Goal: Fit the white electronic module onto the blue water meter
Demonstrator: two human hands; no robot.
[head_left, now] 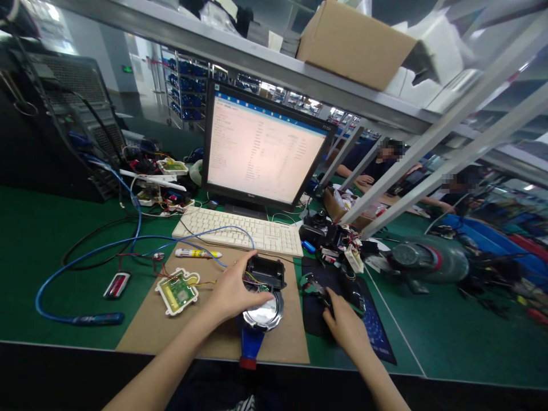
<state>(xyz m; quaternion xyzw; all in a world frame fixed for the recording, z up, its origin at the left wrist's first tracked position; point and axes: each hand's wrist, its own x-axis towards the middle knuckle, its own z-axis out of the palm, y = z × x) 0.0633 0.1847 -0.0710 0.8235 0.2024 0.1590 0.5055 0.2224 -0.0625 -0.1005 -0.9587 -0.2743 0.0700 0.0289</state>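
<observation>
Right of the meter [263,315], I could pass along the bare strip of cardboard sheet [293,325], between my left grip [231,288] and my right grip [346,324]. Straight ahead, the keyboard [240,228] and then the monitor [261,148] stand in my way. On my left, the blue cable [36,294] loops across the worktop [462,337]. Beyond the dark mat [314,319], green surface leaves me room on the near side of the motor [428,260].

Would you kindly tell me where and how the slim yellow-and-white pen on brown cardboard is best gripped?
Probably pinch the pen mid-barrel across its long sides, from above and the near side: it lies flat, with the cream keyboard just beyond.
</observation>
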